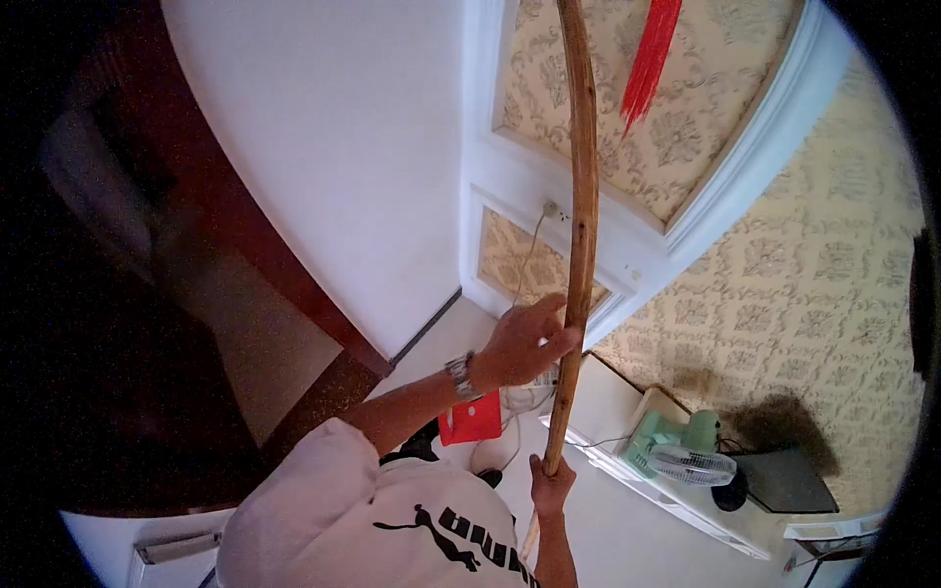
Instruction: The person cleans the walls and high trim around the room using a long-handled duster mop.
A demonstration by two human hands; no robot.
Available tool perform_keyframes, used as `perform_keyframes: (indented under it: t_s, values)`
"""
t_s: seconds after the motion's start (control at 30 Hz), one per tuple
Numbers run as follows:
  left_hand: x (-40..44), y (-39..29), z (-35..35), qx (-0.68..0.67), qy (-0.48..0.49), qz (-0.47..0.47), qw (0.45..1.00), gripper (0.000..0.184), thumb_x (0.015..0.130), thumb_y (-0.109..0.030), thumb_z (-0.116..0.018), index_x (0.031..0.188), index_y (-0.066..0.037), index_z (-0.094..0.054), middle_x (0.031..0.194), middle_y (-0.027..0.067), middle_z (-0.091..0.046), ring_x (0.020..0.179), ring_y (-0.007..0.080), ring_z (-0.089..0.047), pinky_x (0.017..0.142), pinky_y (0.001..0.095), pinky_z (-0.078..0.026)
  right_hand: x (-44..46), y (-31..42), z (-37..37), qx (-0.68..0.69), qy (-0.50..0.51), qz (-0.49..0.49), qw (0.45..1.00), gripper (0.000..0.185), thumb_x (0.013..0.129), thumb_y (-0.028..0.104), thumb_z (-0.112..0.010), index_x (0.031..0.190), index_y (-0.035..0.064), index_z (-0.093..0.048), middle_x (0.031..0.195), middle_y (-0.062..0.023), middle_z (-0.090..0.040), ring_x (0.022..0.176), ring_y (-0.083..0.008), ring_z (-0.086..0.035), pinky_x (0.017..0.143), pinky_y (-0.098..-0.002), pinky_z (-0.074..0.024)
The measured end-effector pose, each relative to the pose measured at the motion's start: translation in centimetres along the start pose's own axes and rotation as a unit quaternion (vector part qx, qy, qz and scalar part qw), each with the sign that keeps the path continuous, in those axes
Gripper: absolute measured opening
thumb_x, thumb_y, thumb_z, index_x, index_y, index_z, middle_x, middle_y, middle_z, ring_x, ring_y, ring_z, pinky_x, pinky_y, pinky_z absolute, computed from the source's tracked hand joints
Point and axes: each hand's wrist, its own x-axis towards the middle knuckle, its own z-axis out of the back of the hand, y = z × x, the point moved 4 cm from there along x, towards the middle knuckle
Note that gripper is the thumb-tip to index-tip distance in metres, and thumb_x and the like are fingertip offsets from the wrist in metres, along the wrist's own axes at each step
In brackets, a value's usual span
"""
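A long, slightly curved brown wooden pole (583,216) runs from the top of the view down to the front of my white shirt. My right hand (552,487) is wrapped round its lower part. Higher up, my left hand (520,343), with a metal watch (461,376) on the wrist, is beside the pole. Its fingers are bent and apart, and the tips touch the pole's left edge without wrapping round it.
Behind the pole stands a white-framed panel (618,211) with patterned filling and a red tassel (652,64). A green fan (676,451) and a dark screen (784,480) stand on a white cabinet (676,505) at right. A red bag (472,419) and loose cables lie low down.
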Motion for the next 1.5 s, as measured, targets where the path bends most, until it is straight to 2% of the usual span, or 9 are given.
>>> perform_keyframes:
  t_s: [0.5,0.73,1.0,1.07,1.23,1.37,1.43,1.47,1.5]
  values:
    - [-24.0,2.0,-1.2,0.281,0.234,0.261,0.893,0.06,0.072,-0.055,-0.057,0.097,-0.001,-0.051,0.071,0.0186,-0.06,0.066,0.0331,-0.061,0.062,0.0445,-0.048,5.6,14.2,-1.3,0.136,0.079,0.119,0.98,0.025,0.073,0.012,-0.067,0.062,0.0045,-0.046,0.055,0.003,-0.043,0.052,-0.007,-0.039,0.046,-0.0248,-0.0342]
    - [-24.5,4.7,1.1,0.287,0.176,0.236,0.911,0.068,0.069,-0.059,-0.058,0.095,0.003,-0.049,0.066,0.0155,-0.059,0.061,0.0314,-0.06,0.048,0.0412,-0.047,3.1,22.9,-5.0,0.197,0.077,0.161,0.964,0.02,0.076,0.009,-0.065,0.065,0.0053,-0.049,0.052,0.0031,-0.045,0.046,-0.0055,-0.041,0.041,-0.0213,-0.0333]
    - [-34.9,10.0,9.4,0.325,-0.056,0.092,0.94,0.03,0.074,-0.031,-0.063,0.088,-0.006,-0.055,0.056,0.0122,-0.052,0.049,0.0239,-0.055,0.044,0.0355,-0.043,-5.6,28.4,-14.0,0.253,0.196,0.114,0.94,0.014,0.08,0.009,-0.06,0.075,0.0038,-0.048,0.056,0.0002,-0.048,0.048,-0.0072,-0.045,0.043,-0.0221,-0.0375]
    - [-40.0,11.5,12.3,0.114,-0.158,0.251,0.948,0.016,0.073,-0.016,-0.062,0.073,-0.002,-0.055,0.053,0.0064,-0.049,0.047,0.0141,-0.048,0.045,0.0314,-0.04,-9.2,30.9,-15.9,0.281,0.251,0.153,0.914,0.011,0.082,0.008,-0.057,0.078,0.0031,-0.048,0.057,-0.0013,-0.049,0.049,-0.0081,-0.048,0.043,-0.022,-0.0392]
    - [-53.4,12.0,17.0,0.047,-0.212,0.293,0.931,0.019,0.071,-0.005,-0.059,0.057,-0.002,-0.048,0.055,-0.0011,-0.046,0.05,0.0107,-0.043,0.046,0.0276,-0.036,-14.2,35.9,-17.4,0.399,0.3,0.204,0.842,0.016,0.084,0.015,-0.057,0.078,0.0038,-0.047,0.055,-0.0013,-0.047,0.044,-0.0095,-0.046,0.04,-0.023,-0.0372]
    - [-64.9,12.8,17.5,-0.491,-0.394,0.391,0.671,0.02,0.071,-0.004,-0.057,0.055,-0.004,-0.045,0.055,0.0005,-0.041,0.051,0.0113,-0.042,0.045,0.0299,-0.035,-16.3,34.0,-20.1,0.496,0.402,0.094,0.764,0.018,0.086,0.018,-0.054,0.077,0.0059,-0.044,0.054,-0.0011,-0.043,0.041,-0.0092,-0.04,0.036,-0.0228,-0.0333]
    - [-67.1,9.5,19.0,-0.154,-0.237,0.437,0.854,0.02,0.071,-0.009,-0.06,0.057,-0.001,-0.047,0.052,0.0013,-0.043,0.049,0.0117,-0.041,0.045,0.0321,-0.036,-17.2,32.0,-22.1,0.515,0.405,0.006,0.755,0.022,0.087,0.018,-0.052,0.071,0.0082,-0.041,0.053,-0.0014,-0.04,0.041,-0.0101,-0.036,0.036,-0.0238,-0.0312]
    - [-67.4,7.2,19.6,0.173,-0.081,0.464,0.865,0.022,0.07,-0.012,-0.061,0.058,0.0,-0.048,0.05,0.0018,-0.043,0.048,0.0121,-0.04,0.045,0.0334,-0.037,-17.7,30.7,-22.7,0.514,0.406,0.006,0.755,0.022,0.087,0.018,-0.052,0.071,0.0082,-0.041,0.053,-0.0014,-0.04,0.041,-0.0101,-0.036,0.036,-0.0238,-0.0312]
    - [-69.8,7.7,19.0,0.143,-0.089,0.5,0.849,0.022,0.069,-0.014,-0.063,0.059,0.0,-0.05,0.049,0.003,-0.045,0.047,0.0128,-0.042,0.045,0.0339,-0.038,-18.2,29.1,-23.5,0.516,0.411,-0.027,0.751,0.023,0.087,0.018,-0.052,0.07,0.0083,-0.04,0.052,-0.001,-0.038,0.041,-0.01,-0.036,0.036,-0.0242,-0.0306]
